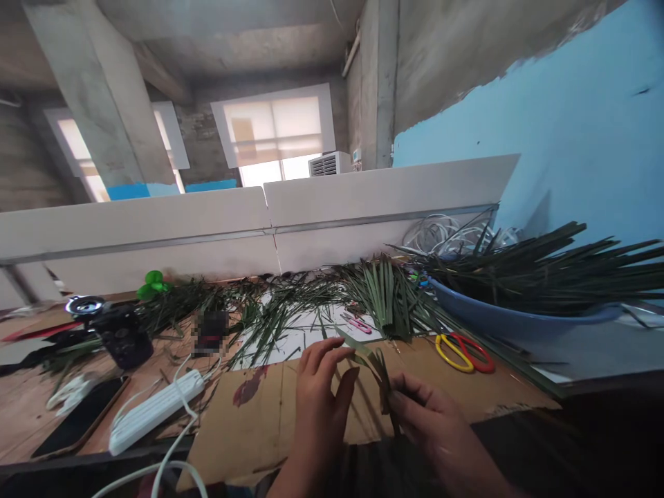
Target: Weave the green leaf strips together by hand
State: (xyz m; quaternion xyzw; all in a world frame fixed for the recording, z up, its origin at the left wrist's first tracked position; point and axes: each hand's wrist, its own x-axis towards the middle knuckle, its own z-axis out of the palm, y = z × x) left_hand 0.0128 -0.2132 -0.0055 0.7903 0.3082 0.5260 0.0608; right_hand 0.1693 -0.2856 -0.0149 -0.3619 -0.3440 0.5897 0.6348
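Observation:
My left hand and my right hand hover above a brown cardboard sheet. Between them is a folded, woven piece of green palm leaf. My right fingers pinch its lower part, while my left fingertips hold a long strip rising from it. Loose palm strips lie beyond my hands. Pink-handled scissors rest among them, and yellow-and-red-handled scissors lie on the cardboard to my right.
A blue basin full of long palm leaves stands at the right. On the left are a white power strip, a black phone and a dark cup. A white partition bounds the table's far side.

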